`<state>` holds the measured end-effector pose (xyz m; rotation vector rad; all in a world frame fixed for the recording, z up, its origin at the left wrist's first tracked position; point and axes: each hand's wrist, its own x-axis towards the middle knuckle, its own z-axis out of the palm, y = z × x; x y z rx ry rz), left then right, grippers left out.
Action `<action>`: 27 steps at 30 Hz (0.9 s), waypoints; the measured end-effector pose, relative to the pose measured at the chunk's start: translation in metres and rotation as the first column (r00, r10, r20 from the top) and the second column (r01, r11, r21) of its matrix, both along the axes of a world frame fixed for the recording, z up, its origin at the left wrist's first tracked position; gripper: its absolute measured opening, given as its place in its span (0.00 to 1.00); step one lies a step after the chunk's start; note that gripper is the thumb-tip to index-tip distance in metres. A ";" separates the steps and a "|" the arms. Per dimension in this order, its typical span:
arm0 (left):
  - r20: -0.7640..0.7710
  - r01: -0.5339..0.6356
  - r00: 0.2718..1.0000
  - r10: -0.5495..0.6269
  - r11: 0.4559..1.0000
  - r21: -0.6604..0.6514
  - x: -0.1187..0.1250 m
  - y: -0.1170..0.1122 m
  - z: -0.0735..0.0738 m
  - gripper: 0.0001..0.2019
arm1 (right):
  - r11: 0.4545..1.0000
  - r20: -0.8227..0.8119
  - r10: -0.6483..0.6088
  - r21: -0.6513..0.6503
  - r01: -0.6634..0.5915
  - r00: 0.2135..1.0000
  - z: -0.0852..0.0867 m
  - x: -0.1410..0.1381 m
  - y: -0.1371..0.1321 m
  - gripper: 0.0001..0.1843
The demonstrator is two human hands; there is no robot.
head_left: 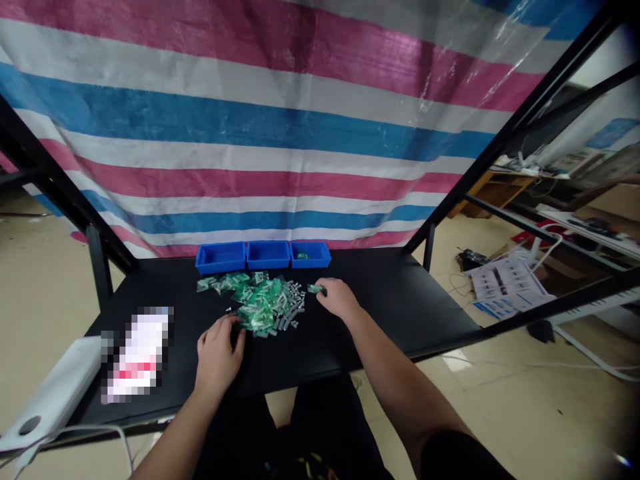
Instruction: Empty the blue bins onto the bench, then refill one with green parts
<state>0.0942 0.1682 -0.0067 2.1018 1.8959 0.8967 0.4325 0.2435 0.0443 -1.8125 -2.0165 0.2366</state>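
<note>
Packet of green film point(315, 289) sits at the fingertips of the right hand point(337, 298), just right of the loose metallic pieces and in front of the rightmost blue tray point(311, 264). The right hand's thumb and fingers appear closed on it; a light pinch near one edge probably serves best, since thin film is likely to slip or crumple under a hard squeeze. Close on its left lies the pile of green packets point(260, 303), with the loose metallic pieces point(285, 320) scattered along its right side; keeping the right wrist raised there should avoid dragging them along. The left hand point(219, 350) is at the pile's near left edge, a gap showing between its thumb and fingers, though whether the tips close on anything cannot be told. Gentle, shallow fingering seems wise, as packets that overlap so much may cling together. Behind the pile, three trays stand in a row, the rightmost holding something green point(303, 256); clearing its front wall calls for a small lift. All this rests on a black table point(385, 287), backed by a striped sheet point(280, 180).
</note>
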 end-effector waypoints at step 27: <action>0.356 -0.108 0.929 0.100 0.994 0.005 -0.014 0.005 -0.005 0.15 | 0.979 -0.107 -0.094 0.172 0.112 0.990 0.002 0.036 0.016 0.17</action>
